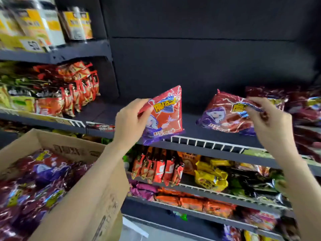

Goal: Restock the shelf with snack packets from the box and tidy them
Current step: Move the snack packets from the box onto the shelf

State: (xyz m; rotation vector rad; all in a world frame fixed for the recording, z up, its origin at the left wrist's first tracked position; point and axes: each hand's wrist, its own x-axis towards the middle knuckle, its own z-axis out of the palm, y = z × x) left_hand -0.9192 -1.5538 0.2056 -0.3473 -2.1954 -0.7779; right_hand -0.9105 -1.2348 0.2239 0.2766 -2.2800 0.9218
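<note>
The left hand (132, 119) holds one red-and-purple snack packet (162, 117) upright by its upper left edge, thumb and fingers (145, 108) curled round the foil, its lower edge at the white wire rail (208, 142) along the front of the shelf (191, 122); held by the edge like that, it looks ready to be stood on end behind the rail, face to the aisle; the right hand (271, 122) pinches the top of a second packet (225, 115) that already sits on the shelf, tilted back, probably to pull it square or draw it into line; more packets of the same dark red kind (295, 105) are bunched at the right end of the shelf, blurred, so the open stretch between is likely where the new stock belongs; the cardboard box (78, 150) sits low on the left, near the left forearm, flaps open and well filled with the same packets (43, 174), which suggests much restocking remains; the shelving is dark with a dark back panel (208, 49); the bay to the left carries orange-red bags (78, 91) and, higher up, yellow-labelled goods (76, 25); the tiers below hold rows of red, yellow, orange and purple snacks (173, 171), each behind its own wire rail
</note>
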